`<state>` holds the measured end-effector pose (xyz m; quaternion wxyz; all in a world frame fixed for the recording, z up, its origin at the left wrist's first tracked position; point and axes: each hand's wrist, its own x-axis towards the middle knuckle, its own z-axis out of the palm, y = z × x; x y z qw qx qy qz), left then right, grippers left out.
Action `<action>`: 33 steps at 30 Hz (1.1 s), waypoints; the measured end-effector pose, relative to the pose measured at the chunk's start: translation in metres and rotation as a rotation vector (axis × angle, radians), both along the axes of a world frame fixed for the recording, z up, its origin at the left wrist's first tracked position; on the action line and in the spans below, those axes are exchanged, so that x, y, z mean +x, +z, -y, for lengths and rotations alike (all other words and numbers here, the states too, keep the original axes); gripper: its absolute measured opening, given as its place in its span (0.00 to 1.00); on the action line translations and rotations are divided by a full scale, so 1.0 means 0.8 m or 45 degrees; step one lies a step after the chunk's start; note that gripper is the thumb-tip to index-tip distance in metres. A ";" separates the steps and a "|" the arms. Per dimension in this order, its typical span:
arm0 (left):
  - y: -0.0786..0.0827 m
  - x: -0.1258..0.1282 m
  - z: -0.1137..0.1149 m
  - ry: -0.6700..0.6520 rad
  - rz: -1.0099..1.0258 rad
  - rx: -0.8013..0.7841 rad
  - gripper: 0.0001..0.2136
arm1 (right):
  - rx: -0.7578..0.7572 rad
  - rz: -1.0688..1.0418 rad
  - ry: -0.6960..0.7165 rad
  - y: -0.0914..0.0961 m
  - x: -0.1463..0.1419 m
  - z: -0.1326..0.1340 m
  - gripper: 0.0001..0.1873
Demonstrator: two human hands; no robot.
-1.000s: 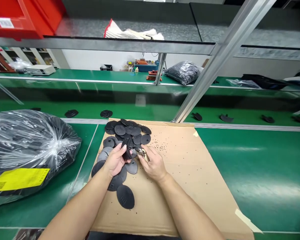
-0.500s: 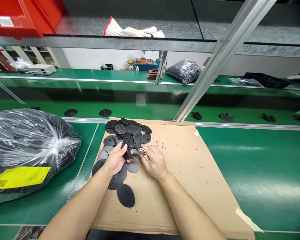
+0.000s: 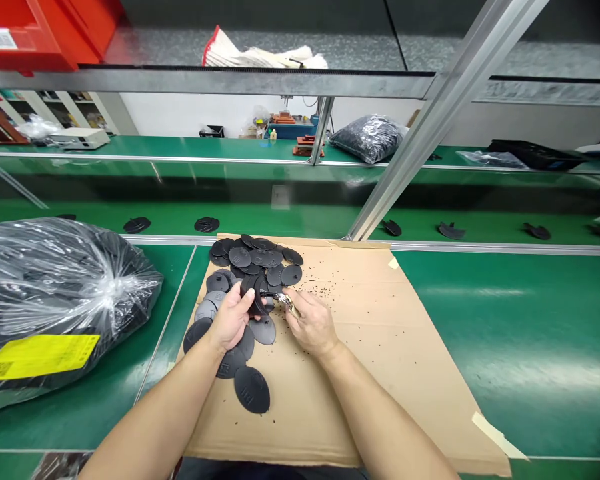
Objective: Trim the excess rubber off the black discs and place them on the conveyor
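My left hand (image 3: 233, 321) is closed round several black oval pieces (image 3: 250, 293), held fanned on edge with the thumb on the near side. In my right hand (image 3: 313, 325) is a pair of small metal cutting pliers (image 3: 285, 300), their jaws pointing left and touching or nearly touching the edge of the held pieces. The exact contact at the jaw tips is too small to make out. Beneath and beyond the hands lies a pile of black oval pieces (image 3: 263, 258). One single oval piece (image 3: 252, 390) rests nearest to me.
A cardboard sheet (image 3: 380, 400) covers the green bench, dotted with small black scraps (image 3: 320, 287). A clear plastic bag (image 3: 70, 287) of dark items stands left. Behind, a green belt (image 3: 280, 223) carries spaced black pieces. A slanted metal post (image 3: 410, 167) rises right of centre.
The held pieces have turned slightly in my left hand and sit fanned a little wider. The pliers remain at their edge. The whole view has shifted slightly.
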<state>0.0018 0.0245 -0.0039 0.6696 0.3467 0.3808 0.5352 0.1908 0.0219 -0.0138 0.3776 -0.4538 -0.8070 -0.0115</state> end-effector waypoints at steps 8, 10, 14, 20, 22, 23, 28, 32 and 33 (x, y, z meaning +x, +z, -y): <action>-0.004 0.001 0.000 0.004 -0.015 0.041 0.16 | -0.337 -0.205 0.054 0.006 -0.006 0.005 0.17; -0.003 0.002 0.000 0.009 -0.002 0.015 0.17 | -0.460 -0.345 0.141 0.006 -0.010 0.006 0.14; -0.001 0.003 0.000 -0.006 0.038 -0.029 0.17 | -0.631 -0.636 0.261 -0.003 -0.014 0.005 0.10; 0.004 0.002 0.000 -0.007 0.065 -0.035 0.17 | -0.659 -0.764 0.165 -0.015 -0.009 0.001 0.13; 0.006 0.002 0.000 -0.004 0.040 -0.024 0.19 | -0.613 -0.746 0.162 -0.013 -0.009 0.001 0.14; 0.006 0.001 0.000 -0.002 0.026 -0.024 0.21 | -0.582 -0.728 0.166 -0.011 -0.009 0.002 0.14; 0.005 0.000 -0.003 0.053 0.101 -0.043 0.20 | -0.495 -0.541 0.175 -0.001 -0.011 0.005 0.14; 0.004 0.000 -0.004 0.062 0.222 -0.025 0.20 | -0.476 -0.476 0.152 0.003 -0.012 0.007 0.13; 0.004 -0.001 -0.005 0.055 0.225 -0.033 0.21 | -0.480 -0.460 0.146 0.003 -0.012 0.007 0.13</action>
